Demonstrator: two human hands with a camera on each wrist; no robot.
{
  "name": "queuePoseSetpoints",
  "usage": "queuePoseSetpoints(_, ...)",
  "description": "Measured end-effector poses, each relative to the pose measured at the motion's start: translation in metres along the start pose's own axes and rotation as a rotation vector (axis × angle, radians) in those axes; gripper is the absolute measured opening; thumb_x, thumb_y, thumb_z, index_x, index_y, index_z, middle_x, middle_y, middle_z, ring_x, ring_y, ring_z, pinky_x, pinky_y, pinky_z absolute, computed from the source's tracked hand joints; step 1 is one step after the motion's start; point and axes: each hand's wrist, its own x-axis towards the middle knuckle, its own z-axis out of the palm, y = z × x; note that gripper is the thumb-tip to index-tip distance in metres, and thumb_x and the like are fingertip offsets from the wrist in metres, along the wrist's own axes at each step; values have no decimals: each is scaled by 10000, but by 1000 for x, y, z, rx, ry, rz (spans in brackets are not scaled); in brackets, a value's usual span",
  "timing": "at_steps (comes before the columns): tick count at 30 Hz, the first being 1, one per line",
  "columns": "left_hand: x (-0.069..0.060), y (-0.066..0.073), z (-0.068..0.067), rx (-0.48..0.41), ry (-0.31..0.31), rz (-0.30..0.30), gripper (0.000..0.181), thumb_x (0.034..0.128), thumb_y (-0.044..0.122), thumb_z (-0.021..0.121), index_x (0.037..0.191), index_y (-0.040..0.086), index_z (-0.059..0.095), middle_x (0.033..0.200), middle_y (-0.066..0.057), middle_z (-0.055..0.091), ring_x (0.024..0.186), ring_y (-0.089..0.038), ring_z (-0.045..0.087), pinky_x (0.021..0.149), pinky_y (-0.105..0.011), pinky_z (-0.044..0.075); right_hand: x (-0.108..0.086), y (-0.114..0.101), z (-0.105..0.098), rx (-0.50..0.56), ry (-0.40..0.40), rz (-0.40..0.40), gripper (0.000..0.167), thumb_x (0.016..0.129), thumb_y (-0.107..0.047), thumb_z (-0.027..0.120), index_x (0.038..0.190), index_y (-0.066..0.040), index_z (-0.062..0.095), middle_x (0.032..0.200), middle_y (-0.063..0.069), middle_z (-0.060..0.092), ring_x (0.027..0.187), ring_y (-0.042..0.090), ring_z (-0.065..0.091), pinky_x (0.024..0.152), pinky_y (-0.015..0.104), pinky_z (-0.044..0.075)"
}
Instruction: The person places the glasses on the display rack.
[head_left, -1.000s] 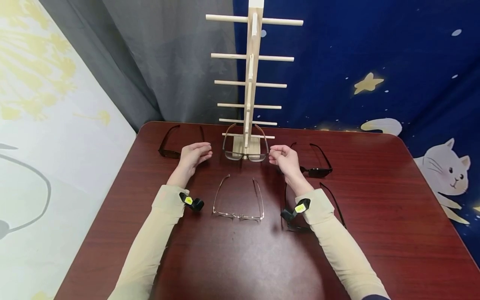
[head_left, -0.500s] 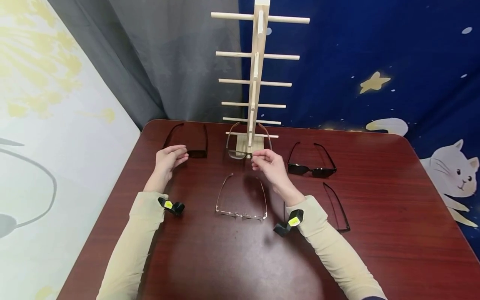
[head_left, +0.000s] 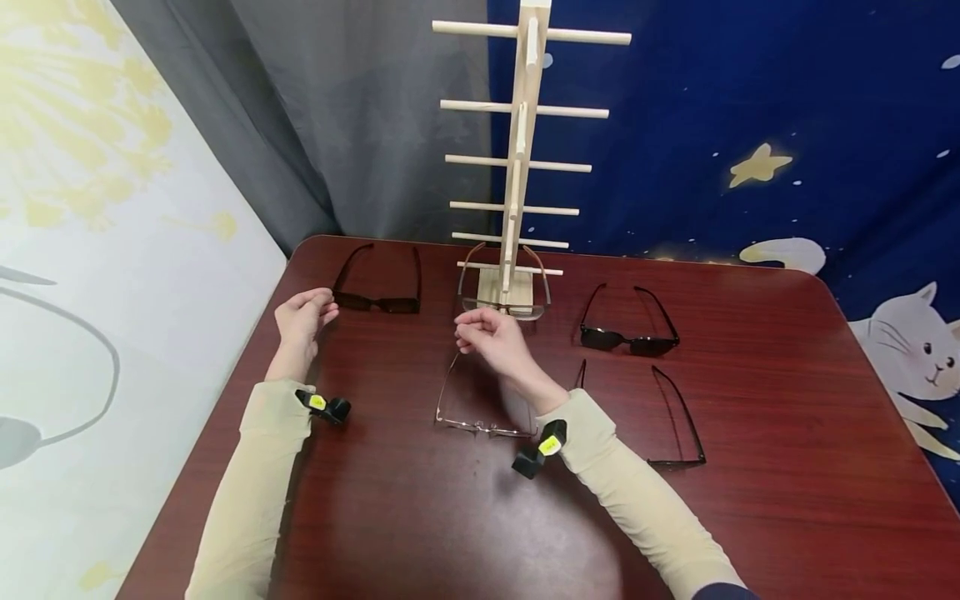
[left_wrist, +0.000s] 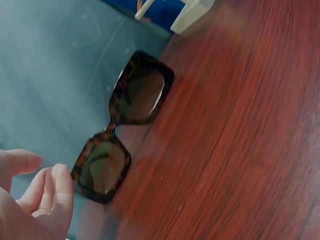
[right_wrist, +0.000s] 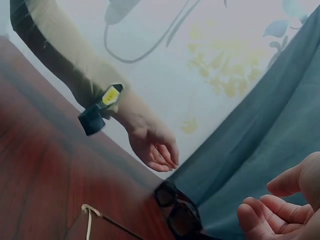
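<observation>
At the left end of the dark sunglasses [head_left: 397, 306], my left hand [head_left: 303, 321] has its fingertips beside the frame. The left wrist view shows these as tortoiseshell glasses [left_wrist: 142, 92], the hand's [left_wrist: 40, 200] thumb and fingers apart; whether a fingertip touches the rim I cannot tell. My right hand [head_left: 498, 342] hovers empty between the wooden stand's base and the thin metal glasses [head_left: 457, 424], partly covering both these and the clear-lensed glasses [head_left: 528, 313] at the stand. Its fingers are loosely bent with a gap to the thumb in the right wrist view [right_wrist: 280, 210].
The wooden stand [head_left: 525, 108] rises at the back centre with several pegs to each side. Black sunglasses [head_left: 652, 345] lie on the right of the red-brown table [head_left: 787, 400]; another dark-framed pair [head_left: 686, 417] lies nearer, partly behind my right sleeve. Curtains hang behind.
Both hands have left the clear-lensed glasses' sides and moved left: the left hand to the far end of the tortoiseshell sunglasses, the right hand in front of the stand. The camera view has shifted slightly.
</observation>
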Motion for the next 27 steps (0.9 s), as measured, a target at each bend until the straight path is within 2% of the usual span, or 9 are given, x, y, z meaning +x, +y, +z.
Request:
queuePoseSetpoints(3,7,0,-3,11,64,9,138,867,-15,611,758,63,644,694,-22,633,549,-86,607,549,-177,543,7,4,12,-40,-14,11,193,879,76,560,1043,177,570,835,258,632,652,103,603,635,239,559)
queuePoseSetpoints(6,14,0,-5,42,115,-11,122,861,15,636,758,80,648,730,-6,620,581,-81,606,558,-160,532,15,7,24,-87,-17,27,178,882,55,575,1034,146,592,897,306,630,656,95,609,667,281,571)
queuePoseSetpoints(10,21,0,-7,70,150,-46,150,858,37,653,729,114,656,746,19,609,616,-74,611,566,-144,516,26,8,40,-140,-8,56,172,884,25,591,1032,109,616,902,269,652,735,225,665,721,339,573)
queuePoseSetpoints(14,25,2,-7,87,142,-77,153,855,56,661,719,125,661,726,36,630,634,-68,624,591,-142,518,37,9,53,-161,6,112,205,897,-6,589,1072,97,618,953,250,660,874,334,663,784,390,557)
queuePoseSetpoints(21,31,5,-3,142,111,-125,167,868,83,645,708,133,648,629,58,646,595,-52,631,642,-154,539,56,16,66,-364,91,176,305,920,-149,596,1188,-4,612,1027,105,676,966,223,630,790,270,510)
queuePoseSetpoints(27,36,5,0,156,110,-163,117,863,74,641,751,102,622,583,33,636,561,-65,630,630,-170,548,73,25,75,-353,158,263,373,941,-186,571,1276,-21,556,1150,112,629,1095,226,571,911,332,476)
